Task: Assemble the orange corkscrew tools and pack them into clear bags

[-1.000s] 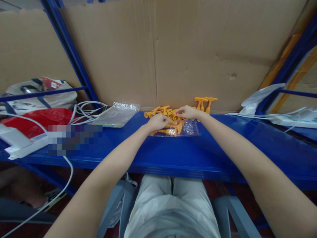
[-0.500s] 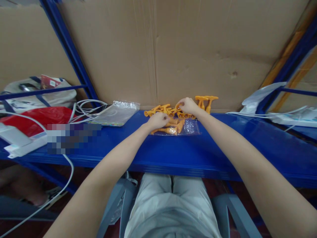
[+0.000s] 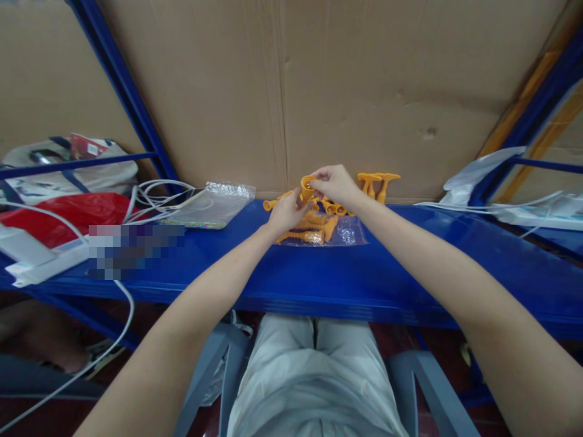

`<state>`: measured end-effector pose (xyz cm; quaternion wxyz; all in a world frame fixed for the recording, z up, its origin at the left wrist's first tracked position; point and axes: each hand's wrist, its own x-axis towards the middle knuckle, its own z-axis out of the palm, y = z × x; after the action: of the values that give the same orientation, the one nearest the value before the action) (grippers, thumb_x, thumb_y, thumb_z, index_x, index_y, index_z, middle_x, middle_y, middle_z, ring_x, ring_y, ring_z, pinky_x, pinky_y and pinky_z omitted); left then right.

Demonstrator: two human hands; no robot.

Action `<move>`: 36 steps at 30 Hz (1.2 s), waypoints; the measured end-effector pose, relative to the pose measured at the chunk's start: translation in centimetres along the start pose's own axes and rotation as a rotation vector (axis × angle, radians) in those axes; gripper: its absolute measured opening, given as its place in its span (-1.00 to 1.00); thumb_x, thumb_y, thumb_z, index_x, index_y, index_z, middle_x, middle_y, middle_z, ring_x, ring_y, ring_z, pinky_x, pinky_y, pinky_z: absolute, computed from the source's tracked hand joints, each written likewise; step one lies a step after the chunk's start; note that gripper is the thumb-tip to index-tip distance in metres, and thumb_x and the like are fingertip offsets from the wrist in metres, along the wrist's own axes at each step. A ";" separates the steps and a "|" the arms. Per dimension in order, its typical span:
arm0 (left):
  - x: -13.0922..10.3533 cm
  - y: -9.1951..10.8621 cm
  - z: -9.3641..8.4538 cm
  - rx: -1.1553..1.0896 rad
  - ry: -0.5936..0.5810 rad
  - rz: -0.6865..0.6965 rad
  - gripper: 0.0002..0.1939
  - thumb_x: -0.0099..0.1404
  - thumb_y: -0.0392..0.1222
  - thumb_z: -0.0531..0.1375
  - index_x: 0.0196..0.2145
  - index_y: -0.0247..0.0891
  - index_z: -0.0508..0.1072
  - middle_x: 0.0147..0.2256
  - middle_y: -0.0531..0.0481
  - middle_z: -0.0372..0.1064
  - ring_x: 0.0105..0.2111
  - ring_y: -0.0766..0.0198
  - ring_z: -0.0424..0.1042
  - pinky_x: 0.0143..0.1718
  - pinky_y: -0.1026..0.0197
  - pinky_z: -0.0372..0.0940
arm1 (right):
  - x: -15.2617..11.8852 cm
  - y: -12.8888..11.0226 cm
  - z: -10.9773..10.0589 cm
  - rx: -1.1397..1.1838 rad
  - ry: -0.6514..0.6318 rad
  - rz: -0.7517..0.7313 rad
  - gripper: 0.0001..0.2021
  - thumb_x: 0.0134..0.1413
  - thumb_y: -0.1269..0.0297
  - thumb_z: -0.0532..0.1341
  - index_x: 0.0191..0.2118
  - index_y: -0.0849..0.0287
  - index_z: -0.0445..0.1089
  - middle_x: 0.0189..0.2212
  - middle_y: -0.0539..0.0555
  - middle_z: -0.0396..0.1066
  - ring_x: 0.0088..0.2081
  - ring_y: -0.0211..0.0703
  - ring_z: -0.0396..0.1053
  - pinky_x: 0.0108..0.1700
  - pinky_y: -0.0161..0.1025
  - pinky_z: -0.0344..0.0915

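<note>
My right hand (image 3: 334, 184) pinches the cup-shaped rim of an orange plastic T-shaped piece (image 3: 307, 183), raised above the blue shelf with its open end facing me. My left hand (image 3: 288, 213) is at the lower part of that same piece, thumb and fingers on either side of it. Below my hands, several similar orange pieces (image 3: 310, 235) lie on or in a clear plastic bag (image 3: 353, 232). More orange pieces (image 3: 334, 209) lie behind, cup ends toward me, partly hidden by my hands. To the right, several T-shaped pieces (image 3: 378, 182) stand against the cardboard.
A blue shelf (image 3: 319, 279) runs in front of me, backed by a cardboard wall (image 3: 355, 91). At left are a clear-wrapped flat packet (image 3: 214, 205), white cables, a red bag (image 3: 91, 212) and a white power strip (image 3: 50, 264). White cables and plastic lie at right.
My right hand has lifted an orange piece from the pile and moved it left. My left hand has risen slightly to meet it, its fingers spreading around the piece.
</note>
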<state>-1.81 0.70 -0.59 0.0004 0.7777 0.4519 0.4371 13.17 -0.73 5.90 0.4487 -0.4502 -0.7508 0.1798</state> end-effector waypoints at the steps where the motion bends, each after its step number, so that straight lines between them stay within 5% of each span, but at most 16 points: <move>1: 0.1 -0.1 0.0 -0.025 0.025 -0.009 -0.79 0.26 -0.15 0.20 -0.16 -0.28 0.43 -0.41 -0.01 0.46 -0.39 0.24 0.43 -0.31 0.24 0.27 | -0.2 -0.3 0.3 0.020 -0.012 -0.016 -0.85 0.12 0.33 0.24 -0.25 0.29 0.53 -0.49 0.06 0.46 -0.46 -0.25 0.40 -0.34 -0.25 0.41; 6: 0.7 -0.3 0.2 -0.320 0.138 -0.093 -0.93 0.29 -0.23 0.17 -0.31 -0.29 0.40 -0.46 0.01 0.43 -0.48 0.33 0.39 -0.40 0.30 0.25 | -0.3 -0.1 0.5 0.030 -0.041 -0.147 -0.78 0.20 0.25 0.18 -0.18 0.24 0.52 -0.31 0.11 0.52 -0.25 -0.18 0.45 -0.14 -0.17 0.39; 11: 1.0 0.3 0.2 -0.638 0.076 -0.294 -0.78 0.35 -0.09 0.17 -0.38 -0.25 0.31 -0.61 0.16 0.28 -0.74 0.47 0.18 -0.65 0.37 0.08 | -1.0 1.8 0.0 -0.340 -0.111 -0.235 -0.76 0.11 0.33 0.22 -0.11 0.22 0.52 -0.10 0.19 0.50 -0.04 -0.01 0.41 0.05 -0.01 0.30; 19: 0.6 2.0 -0.8 -0.878 -0.015 -0.476 -0.73 0.36 -0.02 0.19 -0.37 -0.27 0.32 -0.65 0.19 0.25 -0.77 0.53 0.14 -0.72 0.41 -0.02 | -3.4 1.4 -0.4 -0.681 -0.109 -0.225 -0.74 0.19 0.22 0.19 -0.05 0.12 0.50 -0.03 0.17 0.49 0.03 0.08 0.38 0.03 0.04 0.23; 26: 0.3 2.1 -0.8 -0.803 -0.177 -0.429 -0.75 0.38 -0.02 0.15 -0.33 -0.26 0.37 -0.53 0.08 0.36 -0.70 0.50 0.20 -0.66 0.35 0.11 | -4.6 1.2 -0.7 -0.692 -0.116 -0.191 -0.71 0.20 0.10 0.15 -0.11 0.10 0.52 -0.15 0.13 0.53 -0.15 -0.02 0.45 -0.17 -0.16 0.26; 36: -0.1 1.9 -0.5 -0.719 -0.301 -0.319 -0.67 0.27 0.03 0.27 -0.48 -0.27 0.37 -0.62 0.14 0.14 -0.74 0.56 -0.01 -0.70 0.33 -0.03 | -5.7 0.7 -0.8 -0.809 -0.073 -0.163 -0.74 0.09 0.22 0.14 -0.19 0.19 0.51 -0.29 0.18 0.52 -0.25 -0.02 0.43 -0.24 -0.18 0.20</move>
<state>-0.85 -0.67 0.43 0.4054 0.7036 0.3800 0.4431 15.29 -5.23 2.96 0.2217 -0.5226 -0.8095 -0.1501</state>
